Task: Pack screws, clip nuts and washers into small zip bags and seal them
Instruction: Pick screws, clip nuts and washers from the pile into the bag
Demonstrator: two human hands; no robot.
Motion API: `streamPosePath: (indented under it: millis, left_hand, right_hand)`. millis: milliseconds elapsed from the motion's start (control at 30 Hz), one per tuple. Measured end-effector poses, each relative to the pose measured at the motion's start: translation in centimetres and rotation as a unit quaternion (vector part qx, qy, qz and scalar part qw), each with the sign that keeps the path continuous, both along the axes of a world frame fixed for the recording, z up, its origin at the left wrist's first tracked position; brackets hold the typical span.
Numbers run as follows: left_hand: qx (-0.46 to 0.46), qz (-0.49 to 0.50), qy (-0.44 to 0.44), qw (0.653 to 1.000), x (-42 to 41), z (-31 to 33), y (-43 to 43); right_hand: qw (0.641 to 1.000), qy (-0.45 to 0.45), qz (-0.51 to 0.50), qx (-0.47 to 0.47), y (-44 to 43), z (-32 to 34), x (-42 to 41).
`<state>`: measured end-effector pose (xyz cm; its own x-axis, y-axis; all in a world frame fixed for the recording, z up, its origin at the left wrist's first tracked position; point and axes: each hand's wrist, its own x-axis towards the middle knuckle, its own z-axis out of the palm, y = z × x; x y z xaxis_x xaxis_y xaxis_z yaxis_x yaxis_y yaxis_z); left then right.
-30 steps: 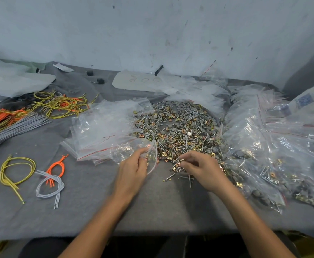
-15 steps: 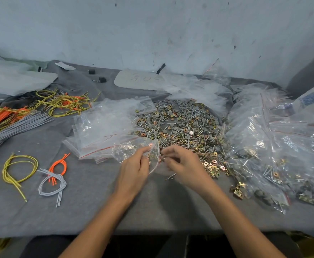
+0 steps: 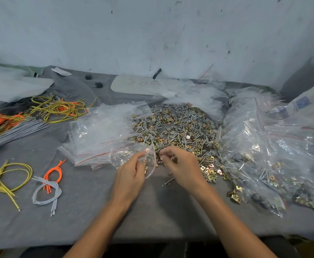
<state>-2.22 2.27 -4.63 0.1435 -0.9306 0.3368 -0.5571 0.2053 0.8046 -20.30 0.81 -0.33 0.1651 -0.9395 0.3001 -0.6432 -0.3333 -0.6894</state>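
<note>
Okay, grey cloth-covered table [image 3: 81, 216] carries everything: a big drift of filled bags [image 3: 264, 157] on the right, the hardware heap [image 3: 180, 125] of screws, brass clip nuts and grey washers mid-table, a stack of empty bags [image 3: 102, 131] just left of the heap, and wire bundles [image 3: 59, 108] far left, not relevant. Left hand [image 3: 131, 175] pinches the lip of a clear zip bag [image 3: 126, 155] between thumb and fingers, with the mouth gaping toward the heap. The bag lies on the near edge of the empty stack, at the heap's near-left corner. Right hand [image 3: 184, 164] sits right at that mouth with its fingers bunched and curled. Can't tell if parts are pinched in them, too blurred. Step looks like loading parts into the bag. To do it well, hold the left pinch firm so the mouth doesn't collapse. Get the fingertips past the lip before letting go, and tilt the mouth up so pieces slide to the bottom. Leave the zip track free of parts for the seal. One loose screw [image 3: 168, 181] lies on the cloth just beside the right hand, apart from the heap; likely worth sweeping back.
</note>
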Motion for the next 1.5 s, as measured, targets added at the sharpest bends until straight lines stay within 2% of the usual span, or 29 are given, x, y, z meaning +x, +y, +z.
streamPosePath:
  millis: [100,200,433,533,633,733,800,900,967,1133,1333,1433,1500]
  left_hand:
    - [0.001,0.006,0.002,1.0,0.0,0.0,0.0]
    - [-0.001,0.002,0.003,1.0,0.0,0.0,0.0]
    - [0.008,0.001,0.014,1.0,0.0,-0.1,-0.1]
    - [0.001,0.0,0.012,1.0,0.0,-0.2,-0.1]
    - [-0.004,-0.002,0.018,1.0,0.0,-0.3,-0.1]
    - [-0.01,0.0,0.021,1.0,0.1,-0.3,-0.1]
    - [-0.015,-0.001,0.016,1.0,0.0,-0.3,-0.1]
    - [-0.016,-0.004,-0.002,1.0,-0.1,-0.3,-0.1]
    - [-0.011,-0.009,-0.012,1.0,0.0,-0.3,-0.1]
    - [-0.017,-0.009,-0.011,1.0,0.0,-0.3,-0.2]
    - [0.004,-0.009,0.007,1.0,0.1,-0.3,-0.1]
    - [0.0,-0.005,0.016,1.0,0.2,-0.3,-0.2]
    - [-0.005,0.002,0.026,1.0,0.2,-0.3,-0.2]
  right_hand:
    - [0.996,0.063,-0.056,0.017,-1.3,0.4,-2.4]
    - [0.99,0.114,-0.056,0.053,-2.4,0.7,-3.0]
    - [0.978,0.162,0.042,0.123,-2.7,2.2,-1.5]
    - [0.949,0.238,0.13,0.158,-1.5,1.9,-2.1]
    - [0.927,0.314,0.163,0.128,-0.5,1.3,-2.2]
    - [0.919,0.347,0.162,0.092,0.1,0.9,-1.9]
    - [0.938,0.305,0.141,0.084,0.6,0.8,-1.9]
    - [0.98,0.155,0.088,0.084,1.3,1.0,-1.0]
    - [0.99,0.11,0.076,0.055,1.5,1.1,0.4]
    - [0.985,0.17,0.03,-0.017,0.8,1.1,3.8]
    - [0.97,0.242,-0.017,-0.024,0.4,0.3,5.5]
    - [0.972,0.234,-0.012,-0.028,0.4,-0.1,5.4]
    - [0.985,0.173,0.007,-0.02,0.8,0.1,4.7]
